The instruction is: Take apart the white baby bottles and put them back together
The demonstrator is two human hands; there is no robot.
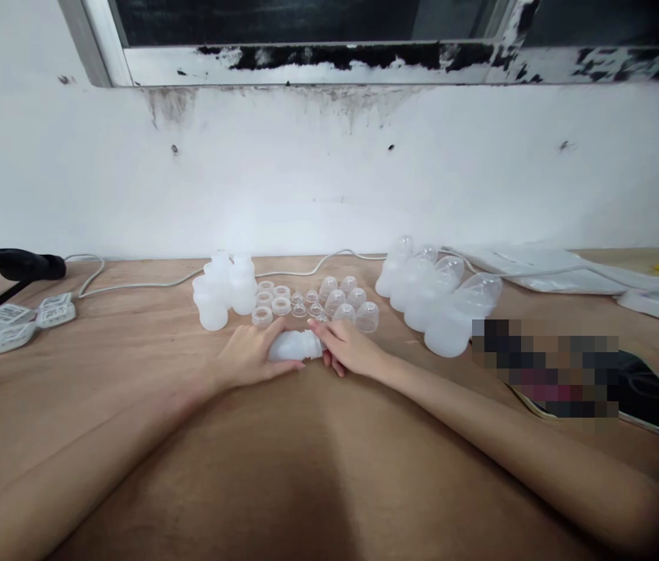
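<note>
A translucent white baby bottle (287, 347) lies on its side between my two hands, its neck toward the right. My left hand (251, 351) is wrapped round the body, thumb and fingers on opposite sides. At the neck end my right hand (350, 347) has its fingers closed; whether they hold a separate small part there is hidden. Just beyond my hands are several clear collar rings (272, 299), small clear nipples (304, 302) and clear domed caps (346, 300), set in rows.
Open bottles (221, 288) stand in a group at the back left. Capped bottles (431, 296) form a line at the right. A phone-like dark slab (653, 389), a plastic bag (545, 269), white labelled packs (11, 319), a black strap (14, 265) and a cable (142, 288) also lie on the wooden table.
</note>
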